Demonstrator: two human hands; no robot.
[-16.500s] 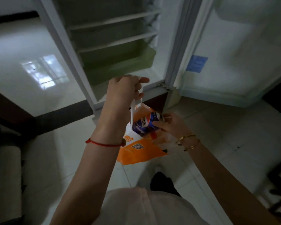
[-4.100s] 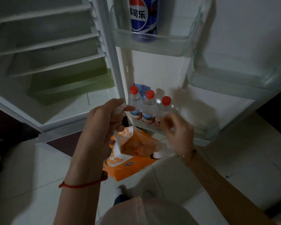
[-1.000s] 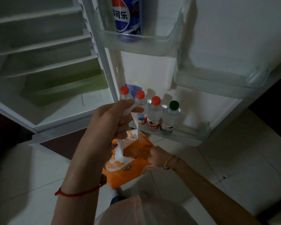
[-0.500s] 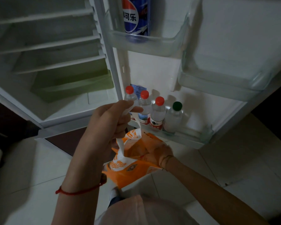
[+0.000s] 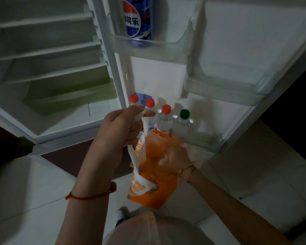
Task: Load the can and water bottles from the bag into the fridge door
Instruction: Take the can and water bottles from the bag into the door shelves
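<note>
A blue cola can (image 5: 139,23) stands in the upper door shelf (image 5: 166,50). In the bottom door shelf (image 5: 210,144) stand three red-capped water bottles (image 5: 164,121) and, to their right, a green-capped bottle (image 5: 183,123). My left hand (image 5: 117,128) grips the white handle of the orange bag (image 5: 154,190) and holds it up in front of the bottles. My right hand (image 5: 171,160) is at the bag's mouth, blurred by motion. A pale smear lies beside it toward the shelf, and I cannot tell whether the hand holds anything.
The fridge body stands open at left with bare white shelves and a green drawer (image 5: 69,96). An unfilled middle door shelf (image 5: 219,92) juts out at right. Pale floor tiles lie below, with my shoe (image 5: 121,213) under the bag.
My right hand has risen from deep inside the bag to its mouth, moving right toward the bottom door shelf. The left hand and the bottles in the door stay put.
</note>
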